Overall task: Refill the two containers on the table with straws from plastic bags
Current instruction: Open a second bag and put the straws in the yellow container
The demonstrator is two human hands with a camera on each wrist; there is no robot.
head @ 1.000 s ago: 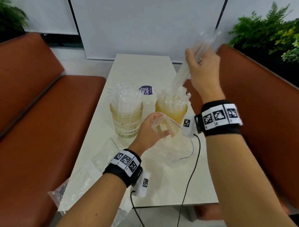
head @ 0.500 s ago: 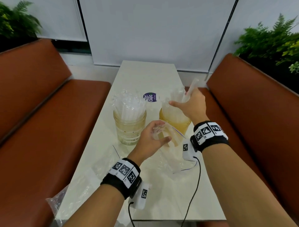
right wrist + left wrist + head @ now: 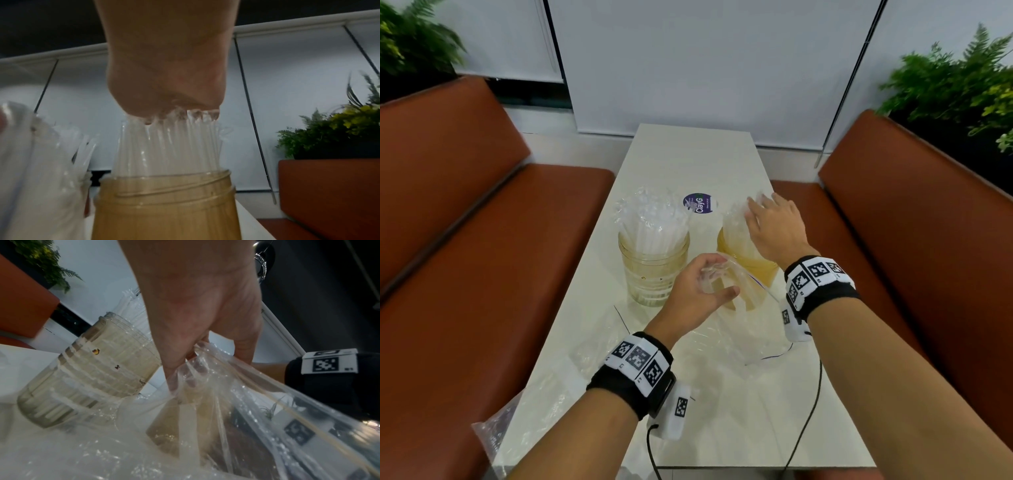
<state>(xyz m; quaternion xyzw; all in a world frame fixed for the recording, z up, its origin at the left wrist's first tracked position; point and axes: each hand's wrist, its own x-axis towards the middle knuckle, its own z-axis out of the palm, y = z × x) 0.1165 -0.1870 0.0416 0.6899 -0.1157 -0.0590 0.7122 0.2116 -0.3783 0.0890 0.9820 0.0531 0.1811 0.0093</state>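
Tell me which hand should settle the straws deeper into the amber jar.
Right, probably. The right hand already rests flat on the straws standing in the amber jar. The left hand is occupied, gripping the plastic bag.

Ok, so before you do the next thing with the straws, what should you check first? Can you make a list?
1. Amber jar upright on the table: ok.
2. Straws standing inside the amber jar: ok.
3. Right hand flat on the straw tops, pressing them down: ok.
4. Left hand grips the clear plastic bag: ok.
5. Bag empty of straws: cannot tell.
6. Clear jar already filled with straws: ok.
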